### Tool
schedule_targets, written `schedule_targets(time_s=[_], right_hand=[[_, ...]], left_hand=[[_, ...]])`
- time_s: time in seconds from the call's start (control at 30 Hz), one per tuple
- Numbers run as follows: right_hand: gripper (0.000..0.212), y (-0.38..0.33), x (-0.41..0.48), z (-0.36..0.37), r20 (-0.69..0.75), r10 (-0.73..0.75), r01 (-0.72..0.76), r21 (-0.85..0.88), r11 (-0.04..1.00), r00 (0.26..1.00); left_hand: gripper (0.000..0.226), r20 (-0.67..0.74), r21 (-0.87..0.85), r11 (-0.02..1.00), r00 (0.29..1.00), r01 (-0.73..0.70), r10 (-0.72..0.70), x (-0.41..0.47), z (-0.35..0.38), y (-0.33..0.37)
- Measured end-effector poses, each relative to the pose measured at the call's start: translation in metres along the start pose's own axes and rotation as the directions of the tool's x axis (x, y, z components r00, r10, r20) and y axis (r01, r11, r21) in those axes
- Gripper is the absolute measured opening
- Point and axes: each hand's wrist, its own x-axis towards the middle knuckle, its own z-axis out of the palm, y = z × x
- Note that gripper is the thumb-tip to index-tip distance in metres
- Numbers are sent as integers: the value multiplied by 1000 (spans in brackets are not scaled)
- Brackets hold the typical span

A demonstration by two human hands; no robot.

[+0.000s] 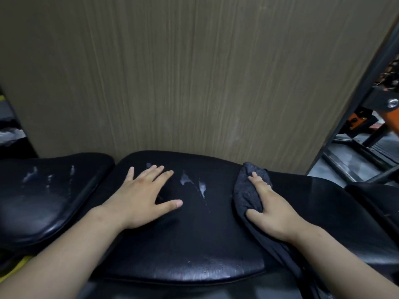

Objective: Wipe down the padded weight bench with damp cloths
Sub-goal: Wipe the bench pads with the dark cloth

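Item: black padded worktop (183, 244), glossy vinyl, spanning the lower half of the frame from edge to edge. It is made up of a large centre pad, on which both hands rest, and a second pad (43, 201) at lower left, set apart from the first by a narrow dark gap. Surface condition: pale wet-looking smears (185, 180) at the centre of the main pad, between the two hands, with similar streaks on the upper part of the second pad; fine scuffs and specks show along the near edge of the main pad. Left hand (140, 195): lies palm down on the main pad, left of centre, fingers straight and spread, thumb out to the right, holding nothing. Right hand (272, 210): right of centre, on top of a dark grey cloth (246, 190), thumb curled into the bunched fabric and fingers laid over it, pressing it to the pad. The cloth is crumpled into a mound at the far edge of the pad, and a loose tail runs under the wrist toward the lower right of the frame. Background: brown wood-grain wall panel (194, 72) filling the upper and middle frame directly behind the worktop. Upper right: black metal frame (367, 83) with orange parts (358, 120) on a grey floor. Lower left corner: a yellow patch (13, 268), too little visible to identify.
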Motion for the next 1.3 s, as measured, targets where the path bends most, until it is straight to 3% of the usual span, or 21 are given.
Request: schedule_targets(time_s=[0.3, 0.77, 1.03, 1.3], right_hand=[[91, -84, 45, 53, 58, -89, 86, 50, 995, 994], [93, -220, 105, 134, 130, -348, 341, 76, 937, 928], [70, -258, 161, 160, 128, -387, 381, 67, 922, 913], [58, -234, 188, 146, 106, -370, 359, 111, 927, 923]], left_hand=[[118, 29, 57, 988, 989, 142, -143, -38, -4, -83], [151, 92, 23, 980, 976, 197, -198, -69, -15, -148], [148, 73, -28, 975, 974, 218, -216, -64, -13, -162], [137, 57, -70, 980, 981, 188, -184, -52, -7, -136]])
